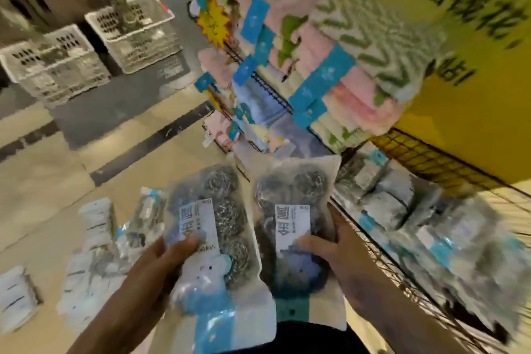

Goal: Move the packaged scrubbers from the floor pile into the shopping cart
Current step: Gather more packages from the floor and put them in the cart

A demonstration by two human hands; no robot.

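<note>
My left hand grips one clear pack of steel-wool scrubbers with a white label and a blue bear print, thumb across its front. A second such scrubber pack is gripped by my right hand, side by side with the first. Both packs are held up in front of me. More scrubber packs lie in a loose floor pile at the lower left. The wire shopping cart stands at the right, with several packs inside it. The picture is blurred by motion.
A wire rack of pink, green and blue cloth packs stands ahead. A yellow sign with black characters fills the upper right. Two white plastic crates sit on the floor at the back left. Beige tiled floor lies to the left.
</note>
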